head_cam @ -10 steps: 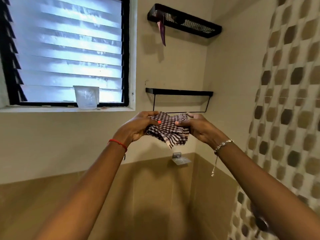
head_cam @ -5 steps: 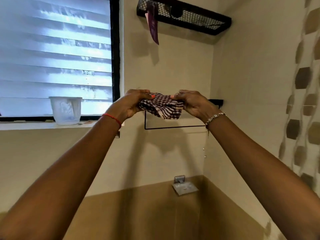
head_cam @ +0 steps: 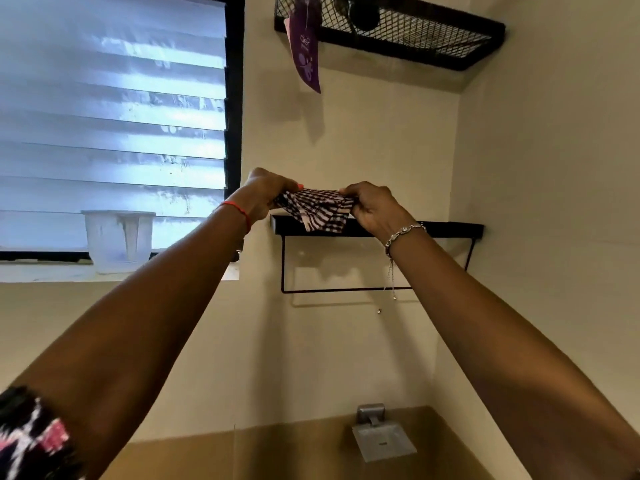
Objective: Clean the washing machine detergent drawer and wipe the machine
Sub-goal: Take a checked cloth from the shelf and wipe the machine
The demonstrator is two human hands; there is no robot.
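A black-and-white checked cloth (head_cam: pixel 317 207) is bunched between both hands, raised to the front edge of a black wall shelf (head_cam: pixel 446 229). My left hand (head_cam: pixel 265 194) pinches its left end and my right hand (head_cam: pixel 372 209) grips its right end. The cloth's lower fold hangs over the shelf's front lip. Neither the washing machine nor its detergent drawer is in view.
A black mesh shelf (head_cam: pixel 408 32) hangs higher up, with a purple sachet (head_cam: pixel 306 53) dangling from it. A translucent plastic cup (head_cam: pixel 119 239) stands on the sill of the louvred window (head_cam: pixel 114 123) at left. A metal soap holder (head_cam: pixel 381 441) juts from the wall below.
Both hands have lifted the cloth from below the black shelf up to its front edge. The view has tilted upward.
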